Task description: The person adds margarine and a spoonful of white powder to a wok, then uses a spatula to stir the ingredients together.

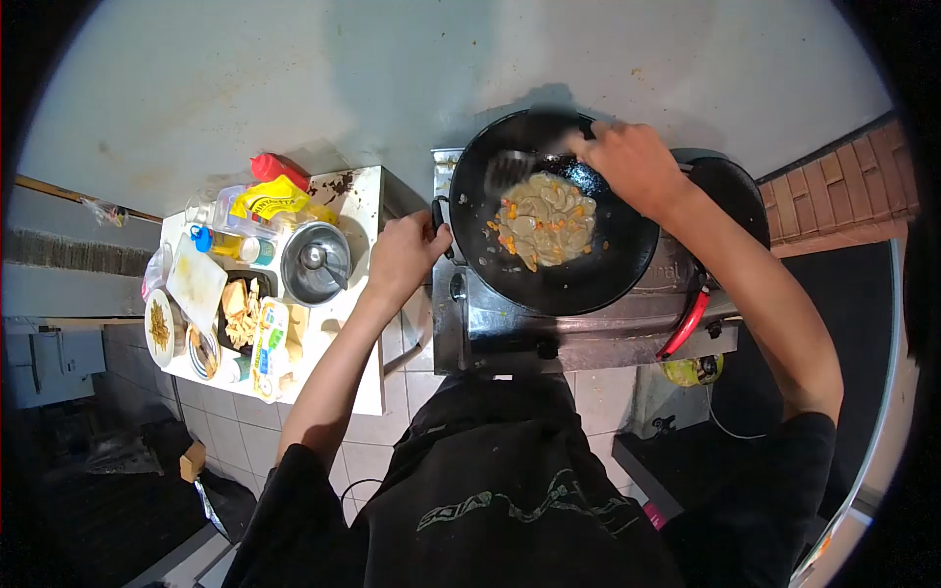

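A black wok (559,292) sits on the stove, holding pale sliced food in a thick sauce (544,223) with small orange pieces. At the wok's left side, my left hand (407,257) is closed around its loop handle (443,223). Over the far right part of the wok, my right hand (632,165) grips a slotted spatula (510,171). The spatula's head is inside the wok, just beyond the food on the left; its handle is smeared by motion and partly hidden by my fingers.
Left of the stove (490,343), a white table (368,372) carries a metal bowl (316,263), a cutting board (196,281), a red-capped bottle (279,167), a yellow packet (271,201) and plates of food. A second black pan (730,196) with a red handle (686,325) stands right of the wok.
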A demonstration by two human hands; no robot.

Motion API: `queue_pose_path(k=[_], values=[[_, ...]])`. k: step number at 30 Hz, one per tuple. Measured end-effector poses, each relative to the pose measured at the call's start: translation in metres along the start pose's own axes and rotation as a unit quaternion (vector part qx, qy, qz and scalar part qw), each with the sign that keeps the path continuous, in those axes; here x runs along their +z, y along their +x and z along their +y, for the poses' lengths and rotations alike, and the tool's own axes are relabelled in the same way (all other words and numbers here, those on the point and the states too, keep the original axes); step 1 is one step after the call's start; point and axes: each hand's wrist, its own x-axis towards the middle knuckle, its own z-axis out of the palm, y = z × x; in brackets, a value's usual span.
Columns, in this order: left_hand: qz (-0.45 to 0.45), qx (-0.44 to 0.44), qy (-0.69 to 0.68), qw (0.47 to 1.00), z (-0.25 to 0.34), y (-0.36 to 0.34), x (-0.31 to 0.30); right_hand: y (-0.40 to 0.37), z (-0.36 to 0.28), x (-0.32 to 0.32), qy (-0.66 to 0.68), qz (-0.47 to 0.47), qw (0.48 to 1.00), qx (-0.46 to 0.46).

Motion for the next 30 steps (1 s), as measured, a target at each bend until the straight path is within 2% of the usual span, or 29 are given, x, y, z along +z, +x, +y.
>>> queue_pose_path(k=[2, 4, 5, 7, 8, 12, 14, 15, 17, 19, 21, 26, 30], values=[[0.002, 0.002, -0.007, 1.0, -0.002, 0.0, -0.001, -0.007, 0.0, -0.003, 0.031, -0.027, 0.999, -0.025], [-0.008, -0.005, -0.005, 1.0, 0.0, 0.001, -0.002, -0.019, 0.005, -0.026, 0.083, -0.09, 0.992, 0.028], [-0.007, -0.005, -0.008, 1.0, 0.001, 0.001, -0.002, -0.02, 0.011, -0.033, 0.081, -0.091, 0.992, 0.026], [-0.005, -0.006, -0.003, 1.0, 0.001, 0.0, -0.003, -0.022, 0.021, -0.044, 0.058, -0.079, 0.987, 0.128], [-0.006, -0.005, -0.003, 1.0, 0.001, 0.0, -0.003, -0.016, 0.024, -0.049, 0.045, -0.12, 0.979, 0.157], [-0.007, 0.001, -0.008, 1.0, 0.002, 0.001, -0.003, -0.009, 0.027, -0.018, 0.004, -0.165, 0.974, 0.156], [-0.013, -0.003, -0.009, 1.0, -0.001, 0.001, -0.003, -0.013, 0.025, 0.001, 0.084, -0.227, 0.955, 0.172], [-0.009, 0.003, -0.01, 1.0, -0.004, 0.002, -0.001, -0.017, 0.021, 0.009, 0.085, -0.229, 0.954, 0.173], [-0.007, 0.014, -0.013, 1.0, -0.006, 0.002, 0.002, -0.03, 0.013, 0.019, 0.282, -0.255, 0.904, 0.196], [-0.02, 0.004, -0.007, 1.0, -0.007, 0.002, 0.001, -0.051, -0.009, 0.02, 0.379, -0.208, 0.87, 0.237], [-0.019, 0.012, -0.004, 1.0, -0.007, 0.004, 0.0, -0.076, -0.037, 0.024, 0.38, -0.063, 0.896, 0.222], [-0.011, 0.045, -0.006, 0.999, -0.01, 0.003, 0.002, -0.096, -0.077, -0.047, 0.245, -0.064, 0.929, 0.27], [-0.02, 0.035, -0.007, 0.999, -0.009, 0.005, 0.0, -0.102, -0.083, -0.066, 0.233, -0.045, 0.932, 0.272]])
